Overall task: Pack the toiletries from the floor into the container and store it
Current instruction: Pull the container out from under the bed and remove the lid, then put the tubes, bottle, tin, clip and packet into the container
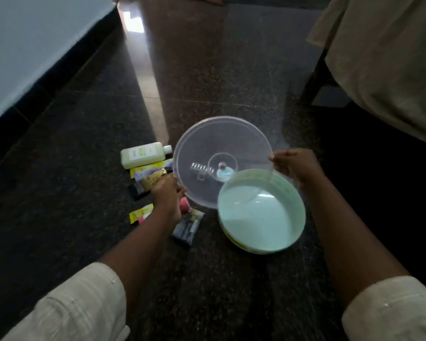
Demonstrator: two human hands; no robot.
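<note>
Dark speckled stone floor (84, 168) holds the scattered bottle, tubes and sachets of toiletries (145, 168) at left. My left hand (166, 195) and right hand (295, 166) pinch the clear round plastic lid (207, 143) by opposite edges above the empty pale green round container (298, 217); I should lay it aside flat.

Two bare forearms, entering frame from 7 and 5 o'clock. Left hand (166, 195) and right hand (296, 166) ungloved; no rings, watch or bracelets visible. Cream, off-white sleeves (81, 306), loose woven fabric with faint vertical slub lines, pushed up near elbows, folded cuffs. Small pale speck, possibly a button, on each cuff; too blurred to confirm.
</note>
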